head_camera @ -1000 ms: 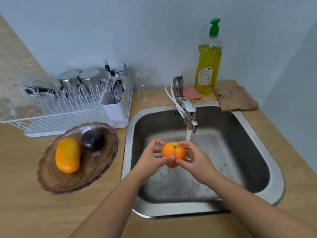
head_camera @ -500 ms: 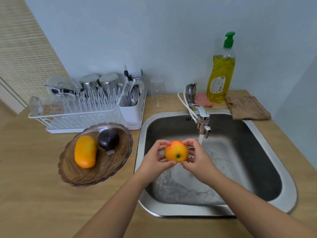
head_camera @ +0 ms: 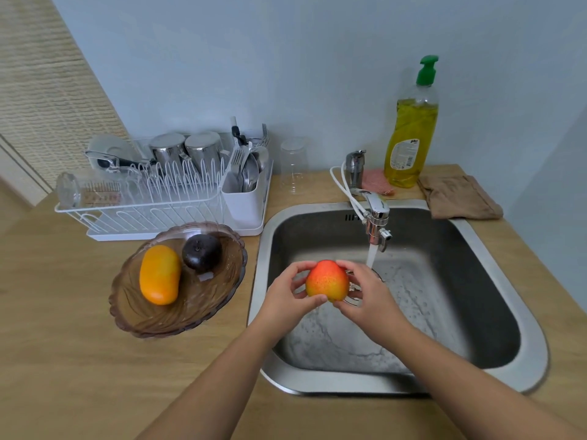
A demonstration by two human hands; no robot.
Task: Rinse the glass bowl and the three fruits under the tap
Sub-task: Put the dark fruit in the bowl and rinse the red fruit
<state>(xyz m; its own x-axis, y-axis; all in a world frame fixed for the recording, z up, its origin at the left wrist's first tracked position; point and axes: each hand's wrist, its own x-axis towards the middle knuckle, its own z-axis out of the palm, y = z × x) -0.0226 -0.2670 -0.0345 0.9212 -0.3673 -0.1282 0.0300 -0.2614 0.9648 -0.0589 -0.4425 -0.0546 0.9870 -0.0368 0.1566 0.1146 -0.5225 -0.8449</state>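
- Fruit [head_camera: 327,281], red-orange, is above the sink [head_camera: 476,296]; I see left hand [head_camera: 286,300] and right hand [head_camera: 370,298] gripping it.
- Glass bowl [head_camera: 197,308] sits left of the sink, on the worktop [head_camera: 63,344].

Three fruits [head_camera: 327,281] (one held), one bowl [head_camera: 190,312], one tap [head_camera: 376,217]

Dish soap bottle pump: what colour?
Green pump on the yellow dish soap bottle, clearest in the head view.
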